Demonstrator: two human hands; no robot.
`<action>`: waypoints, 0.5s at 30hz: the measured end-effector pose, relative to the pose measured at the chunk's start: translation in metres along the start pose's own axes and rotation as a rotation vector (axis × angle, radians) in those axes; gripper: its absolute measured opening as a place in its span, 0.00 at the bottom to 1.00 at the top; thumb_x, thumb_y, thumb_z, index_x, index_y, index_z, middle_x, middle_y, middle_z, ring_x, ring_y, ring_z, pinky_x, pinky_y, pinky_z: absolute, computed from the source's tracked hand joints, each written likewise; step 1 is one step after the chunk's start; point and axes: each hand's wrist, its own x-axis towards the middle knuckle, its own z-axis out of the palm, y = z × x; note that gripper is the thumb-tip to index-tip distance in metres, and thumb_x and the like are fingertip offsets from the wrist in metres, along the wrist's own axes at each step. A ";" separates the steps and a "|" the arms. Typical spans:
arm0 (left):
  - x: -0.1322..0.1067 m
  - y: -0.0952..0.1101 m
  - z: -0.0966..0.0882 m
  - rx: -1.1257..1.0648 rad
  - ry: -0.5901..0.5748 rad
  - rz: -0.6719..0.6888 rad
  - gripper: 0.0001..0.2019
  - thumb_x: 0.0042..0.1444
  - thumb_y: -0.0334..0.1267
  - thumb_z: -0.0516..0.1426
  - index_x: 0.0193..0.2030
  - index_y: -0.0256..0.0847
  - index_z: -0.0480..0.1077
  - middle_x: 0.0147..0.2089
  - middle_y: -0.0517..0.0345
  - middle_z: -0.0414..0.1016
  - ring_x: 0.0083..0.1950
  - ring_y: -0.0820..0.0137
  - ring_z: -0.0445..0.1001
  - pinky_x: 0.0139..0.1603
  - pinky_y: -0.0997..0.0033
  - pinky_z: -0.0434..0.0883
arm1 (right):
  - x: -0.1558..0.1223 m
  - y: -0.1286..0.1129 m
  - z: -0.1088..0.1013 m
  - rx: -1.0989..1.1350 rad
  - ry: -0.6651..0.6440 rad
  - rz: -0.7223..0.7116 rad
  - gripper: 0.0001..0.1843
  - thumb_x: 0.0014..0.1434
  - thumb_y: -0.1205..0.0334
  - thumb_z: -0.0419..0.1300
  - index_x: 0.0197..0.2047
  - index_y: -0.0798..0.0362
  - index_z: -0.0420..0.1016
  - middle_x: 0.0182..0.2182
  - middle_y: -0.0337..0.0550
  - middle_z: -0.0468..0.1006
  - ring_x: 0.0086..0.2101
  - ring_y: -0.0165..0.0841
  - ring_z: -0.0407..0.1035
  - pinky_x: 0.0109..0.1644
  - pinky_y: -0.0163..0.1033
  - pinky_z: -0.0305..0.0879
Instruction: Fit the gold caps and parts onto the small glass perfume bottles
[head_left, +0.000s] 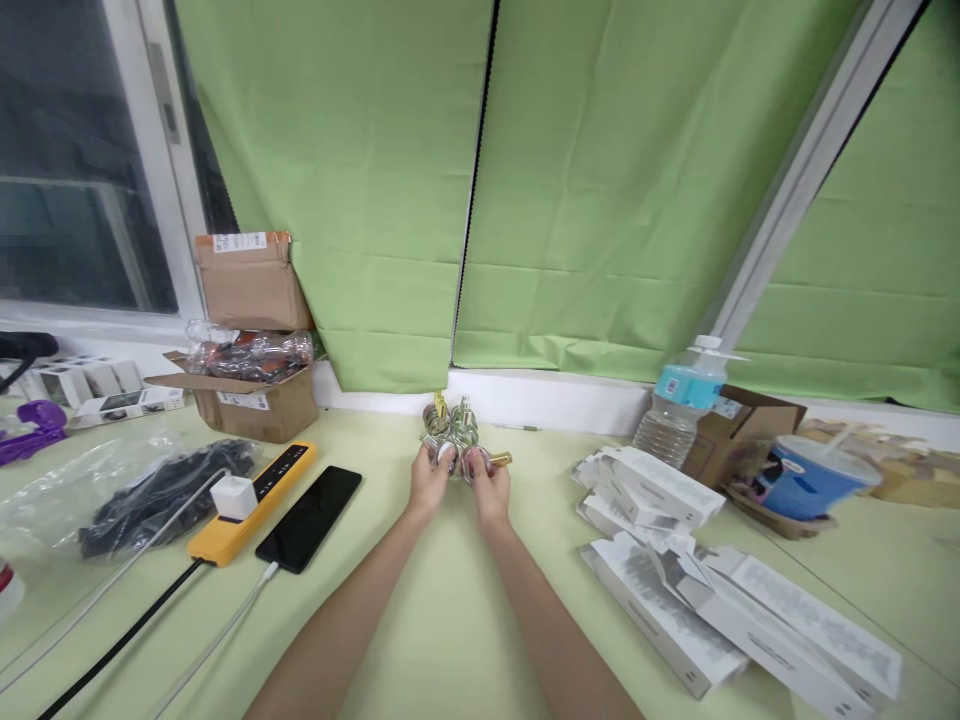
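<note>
Pinching small glossy pieces on the pale green tabletop (442,620), near its far edge: left hand (427,490) clamped on a clear, rounded piece (454,463), right hand (491,492) on a gold-tipped, rounded piece (500,459); hands near each other. Shiny cluster with gold and silver tops (462,426) just beyond. Probably light, stiff, slick, maybe breakable; best held around rounded bodies. Material unclear.

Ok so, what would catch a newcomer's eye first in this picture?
Probably the bright green fabric spreading across the background, behind the pale table. Next, the yellow power strip left of centre, beside the black phone. At centre, the left fingers and right fingers hold a cluster of small shiny items.
</note>
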 end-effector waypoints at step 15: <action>-0.009 0.012 0.001 0.105 -0.079 0.019 0.06 0.50 0.37 0.65 0.34 0.42 0.73 0.35 0.52 0.78 0.39 0.63 0.76 0.50 0.68 0.67 | -0.011 -0.013 0.002 -0.337 -0.031 -0.116 0.19 0.51 0.43 0.66 0.33 0.50 0.71 0.30 0.42 0.79 0.30 0.36 0.71 0.35 0.38 0.63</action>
